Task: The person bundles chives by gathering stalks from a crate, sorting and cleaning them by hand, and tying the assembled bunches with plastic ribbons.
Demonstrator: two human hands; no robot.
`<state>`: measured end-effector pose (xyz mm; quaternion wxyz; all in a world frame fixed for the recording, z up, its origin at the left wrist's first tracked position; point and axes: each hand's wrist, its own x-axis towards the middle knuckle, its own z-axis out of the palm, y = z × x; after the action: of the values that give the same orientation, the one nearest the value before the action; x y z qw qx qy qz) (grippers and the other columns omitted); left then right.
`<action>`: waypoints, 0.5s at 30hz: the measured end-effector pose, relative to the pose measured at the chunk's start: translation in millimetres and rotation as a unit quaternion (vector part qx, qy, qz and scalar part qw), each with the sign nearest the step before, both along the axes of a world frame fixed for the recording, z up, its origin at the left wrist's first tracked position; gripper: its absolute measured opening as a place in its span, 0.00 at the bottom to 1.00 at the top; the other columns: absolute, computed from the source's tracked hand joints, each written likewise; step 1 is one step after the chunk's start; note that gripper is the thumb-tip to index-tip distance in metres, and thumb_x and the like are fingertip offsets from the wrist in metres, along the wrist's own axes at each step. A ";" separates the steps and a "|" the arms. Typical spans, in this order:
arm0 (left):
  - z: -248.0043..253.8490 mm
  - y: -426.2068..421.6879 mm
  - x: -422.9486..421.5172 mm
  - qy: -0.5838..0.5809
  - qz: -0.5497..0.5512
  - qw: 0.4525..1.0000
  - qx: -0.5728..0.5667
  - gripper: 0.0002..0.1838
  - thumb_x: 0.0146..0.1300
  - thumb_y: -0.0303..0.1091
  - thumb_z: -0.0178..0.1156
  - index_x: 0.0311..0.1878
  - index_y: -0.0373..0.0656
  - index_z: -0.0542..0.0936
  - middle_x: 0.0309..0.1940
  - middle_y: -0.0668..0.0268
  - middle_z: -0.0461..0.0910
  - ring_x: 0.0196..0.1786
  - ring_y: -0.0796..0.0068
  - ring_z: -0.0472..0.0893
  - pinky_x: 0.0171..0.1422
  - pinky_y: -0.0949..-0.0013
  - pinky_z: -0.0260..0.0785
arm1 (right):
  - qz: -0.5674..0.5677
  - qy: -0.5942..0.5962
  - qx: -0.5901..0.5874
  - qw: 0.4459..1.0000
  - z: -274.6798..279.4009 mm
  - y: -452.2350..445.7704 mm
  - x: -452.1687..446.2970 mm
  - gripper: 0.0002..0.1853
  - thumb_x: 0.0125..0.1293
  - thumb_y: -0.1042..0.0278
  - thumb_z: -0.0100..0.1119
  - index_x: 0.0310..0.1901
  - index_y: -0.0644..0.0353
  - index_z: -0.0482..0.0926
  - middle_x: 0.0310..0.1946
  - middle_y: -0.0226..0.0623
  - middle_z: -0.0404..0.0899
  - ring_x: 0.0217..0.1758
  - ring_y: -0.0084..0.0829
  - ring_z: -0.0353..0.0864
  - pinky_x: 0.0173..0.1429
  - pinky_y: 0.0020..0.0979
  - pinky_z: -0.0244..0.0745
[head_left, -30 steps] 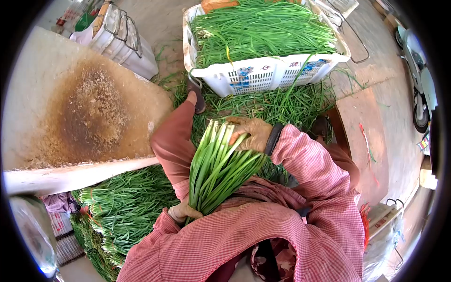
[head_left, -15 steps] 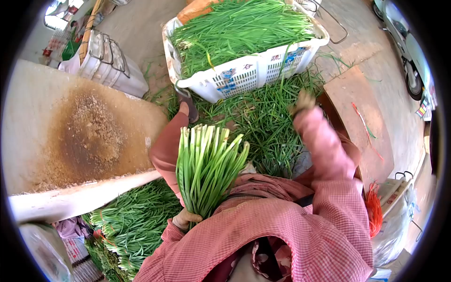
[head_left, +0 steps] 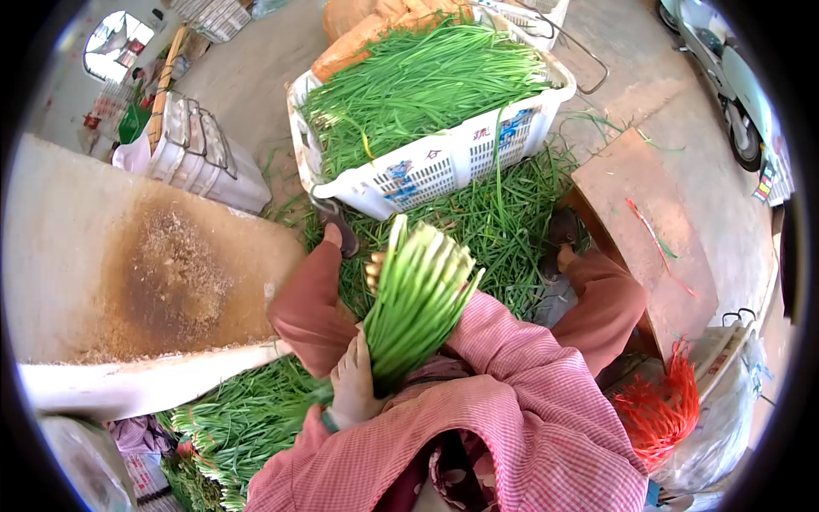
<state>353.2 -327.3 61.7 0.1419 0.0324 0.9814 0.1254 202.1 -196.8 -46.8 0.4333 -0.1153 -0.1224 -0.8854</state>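
Observation:
A bunch of garlic chives (head_left: 422,294) stands upright above my lap, its pale cut ends at the top. My left hand (head_left: 351,384), in a light glove, is closed around the lower leafy part. Behind the bunch, my right hand (head_left: 373,270) wraps across near the pale ends. Only its fingertips show on the left side; the rest is hidden by the stalks. More tied bunches of chives (head_left: 247,418) lie beside my left leg.
Ahead is a white plastic crate (head_left: 444,175) full of loose chives. Cut leaves (head_left: 520,205) litter the floor. On the left is a stained board (head_left: 179,264); on the right, a brown board (head_left: 648,230), red ties (head_left: 657,410) and a parked scooter (head_left: 734,94).
My right hand has come from over the floor litter on the right to behind the bunch. The bunch has shifted right, and my left hand now shows higher on it.

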 end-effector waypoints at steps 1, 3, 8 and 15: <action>7.9 -13.5 -4.8 -0.035 -0.064 0.994 0.085 0.54 0.33 0.43 0.68 0.62 0.33 0.48 0.57 0.48 0.58 0.58 0.52 0.61 0.60 0.57 0.53 | -0.007 0.008 -0.029 1.000 -0.6 -7.5 -3.8 0.30 0.63 0.46 0.35 0.59 0.63 0.57 0.56 0.45 0.62 0.61 0.36 0.58 0.63 0.35 0.56; 64.0 -44.2 -32.4 -0.168 -0.151 0.956 0.189 0.53 0.36 0.40 0.69 0.61 0.30 0.48 0.58 0.46 0.57 0.63 0.55 0.56 0.66 0.61 0.45 | -0.004 0.036 -0.045 0.998 -4.5 -16.4 -4.2 0.30 0.63 0.46 0.35 0.59 0.63 0.57 0.55 0.46 0.63 0.61 0.36 0.59 0.63 0.34 0.56; 9.6 -54.6 -110.1 -0.126 -0.140 0.925 0.330 0.55 0.34 0.39 0.72 0.61 0.28 0.48 0.59 0.50 0.57 0.63 0.64 0.56 0.65 0.67 0.48 | 0.035 0.094 -0.015 0.995 -1.4 -8.8 5.2 0.31 0.63 0.46 0.35 0.58 0.65 0.58 0.54 0.47 0.64 0.59 0.36 0.62 0.62 0.33 0.58; -78.0 -32.0 -72.8 -0.576 -0.005 0.549 0.605 0.46 0.36 0.40 0.71 0.60 0.38 0.59 0.54 0.64 0.64 0.56 0.72 0.63 0.59 0.69 0.55 | -0.072 0.135 0.263 0.953 26.1 77.2 -54.4 0.45 0.47 0.27 0.43 0.51 0.66 0.65 0.47 0.52 0.70 0.43 0.36 0.75 0.48 0.31 0.72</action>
<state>280.3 -359.3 -16.3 0.6244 0.0360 0.3814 0.6808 147.8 -119.6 -20.7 0.3963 -0.1243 0.1827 -0.8911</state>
